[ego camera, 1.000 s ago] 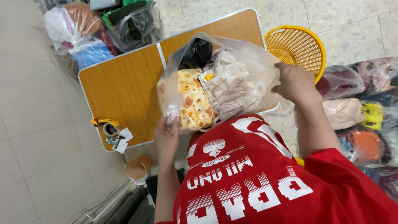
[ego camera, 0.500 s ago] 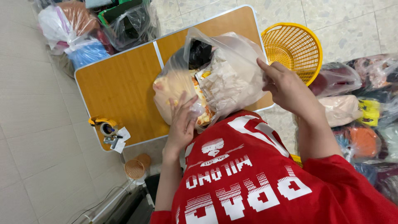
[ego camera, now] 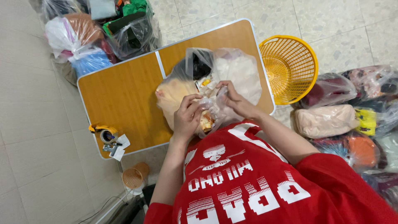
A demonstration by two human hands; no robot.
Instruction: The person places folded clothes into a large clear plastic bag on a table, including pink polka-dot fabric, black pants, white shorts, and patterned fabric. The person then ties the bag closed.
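A clear plastic bag (ego camera: 236, 68) stuffed with folded cloth lies on the wooden folding table (ego camera: 124, 91); inside I see white, yellow patterned and black pieces. My left hand (ego camera: 187, 117) and my right hand (ego camera: 232, 99) meet at the bag's near end, both gripping the gathered plastic of its mouth. My fingers are closed around the bunched film close to my red shirt.
A yellow mesh basket (ego camera: 290, 68) stands on the floor right of the table. A tape dispenser (ego camera: 105, 135) sits at the table's near left corner. Several filled plastic bags (ego camera: 327, 120) lie at the right, others (ego camera: 83, 33) at the far left. A small brown stool (ego camera: 133, 177) stands below.
Both hands have come together at the bag's mouth: the right hand left the bag's right side, the left moved up. The bag's opening is now bunched and the bag lies flatter.
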